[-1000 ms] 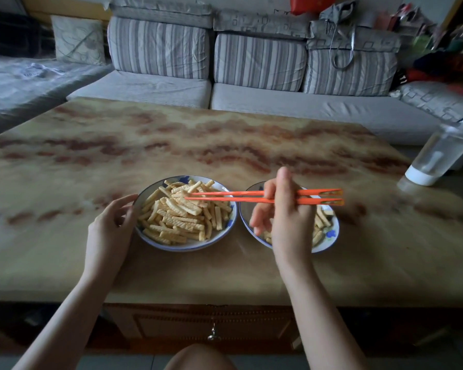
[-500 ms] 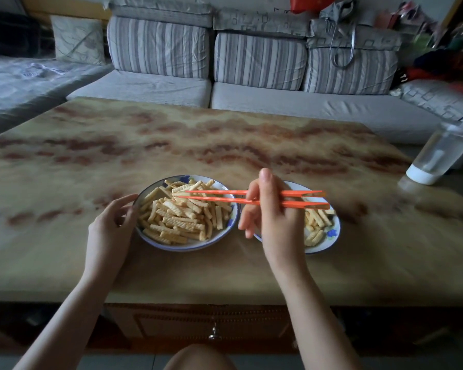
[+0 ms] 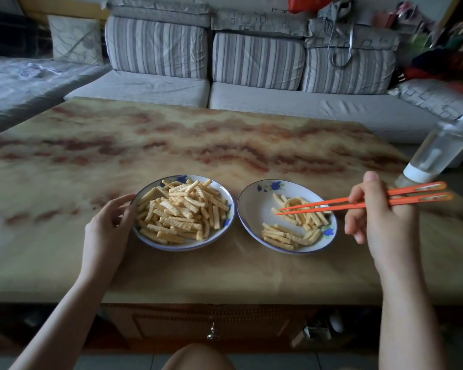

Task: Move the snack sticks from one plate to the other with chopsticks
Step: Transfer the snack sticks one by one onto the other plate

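Note:
Two white plates with blue rims sit side by side on the marble-patterned table. The left plate (image 3: 226, 225) is piled with ridged yellow snack sticks (image 3: 182, 209). The right plate (image 3: 254, 206) holds a smaller scatter of snack sticks (image 3: 289, 235). My right hand (image 3: 377, 217) grips orange chopsticks (image 3: 332, 204) to the right of that plate; their tips hover over its sticks, slightly apart, with nothing visibly between them. My left hand (image 3: 107, 225) rests on the table with fingertips touching the left plate's rim.
A clear plastic bottle (image 3: 439, 148) with a white cap stands tilted at the table's right edge, just behind my right hand. A grey striped sofa (image 3: 251, 76) runs along the far side. The table's front edge (image 3: 225, 297) is close to my knee.
My right hand has swung to the right, carrying the chopsticks from over the left plate to over the right plate. My left hand has stayed at the left plate's rim.

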`<state>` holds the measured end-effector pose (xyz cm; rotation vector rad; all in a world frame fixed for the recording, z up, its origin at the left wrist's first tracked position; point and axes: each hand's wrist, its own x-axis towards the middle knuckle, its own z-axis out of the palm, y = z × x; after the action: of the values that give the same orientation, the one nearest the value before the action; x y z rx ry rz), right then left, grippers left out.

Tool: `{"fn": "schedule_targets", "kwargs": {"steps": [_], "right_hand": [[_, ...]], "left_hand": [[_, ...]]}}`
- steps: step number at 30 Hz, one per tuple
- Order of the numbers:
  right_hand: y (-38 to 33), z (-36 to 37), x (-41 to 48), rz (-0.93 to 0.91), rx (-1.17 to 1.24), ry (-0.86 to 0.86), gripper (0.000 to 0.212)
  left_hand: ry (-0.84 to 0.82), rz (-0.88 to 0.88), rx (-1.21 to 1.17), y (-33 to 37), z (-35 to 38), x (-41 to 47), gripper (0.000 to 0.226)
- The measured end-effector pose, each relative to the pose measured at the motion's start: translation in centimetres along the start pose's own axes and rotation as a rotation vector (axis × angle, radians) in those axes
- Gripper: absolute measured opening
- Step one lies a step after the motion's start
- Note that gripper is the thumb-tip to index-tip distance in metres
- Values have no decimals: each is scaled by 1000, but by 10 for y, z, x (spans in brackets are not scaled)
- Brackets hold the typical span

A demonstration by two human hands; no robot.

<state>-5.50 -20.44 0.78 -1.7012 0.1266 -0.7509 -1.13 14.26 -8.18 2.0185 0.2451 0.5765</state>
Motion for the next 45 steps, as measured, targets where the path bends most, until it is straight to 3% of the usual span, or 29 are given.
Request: {"fn": "schedule_targets", "kwargs": {"steps": [14,21,28,36,45], "right_hand": [[4,-3,-2,44,-30,31,44],[-12,17,-9,57,244,137,41],[-14,71,-33,105,389,-24,44],[-9,107,-47,49,355,-217,42],[-10,86,-37,25,382,-152,42]], "left_hand": [[-2,5,12,0,0,0,29],[1,-2,-5,-1,1,0,28],[0,1,-5,-1,1,1,28],[5,13,4,-1,1,1,28],[-1,12,-4,-4,1,2,28]]}}
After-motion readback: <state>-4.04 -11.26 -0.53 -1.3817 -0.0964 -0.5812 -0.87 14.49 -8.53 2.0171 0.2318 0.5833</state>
